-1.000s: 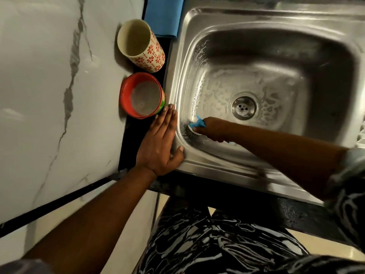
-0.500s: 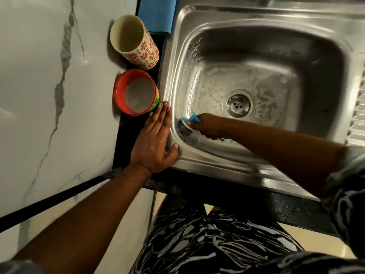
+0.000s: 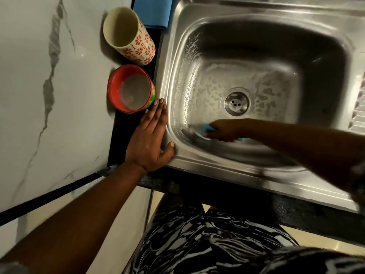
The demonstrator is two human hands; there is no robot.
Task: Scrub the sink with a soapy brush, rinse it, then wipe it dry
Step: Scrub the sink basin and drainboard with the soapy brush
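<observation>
Blue brush [image 3: 205, 129]; red bowl [image 3: 113, 89]; cream cup [image 3: 142, 50] – red flowers; silver sink [image 3: 256, 46]; blue cloth [image 3: 154, 10].

1. The brush [image 3: 205, 131] is mostly hidden inside the right hand [image 3: 223, 131]; only blurred blue bits show on either side of it.
2. The right hand's fingers [image 3: 213, 136] are smeared and cannot be told apart.
3. The blue cloth [image 3: 154, 12] is cut off by the top edge.
4. The sink [image 3: 197, 161] loses its far rim and right side to the frame edges, and its ridged drainer [image 3: 358, 115] is barely in view.
5. The red bowl [image 3: 116, 89] holds something grey, possibly murky water.
6. Whether the left hand [image 3: 150, 139] touches that bowl is unclear.
</observation>
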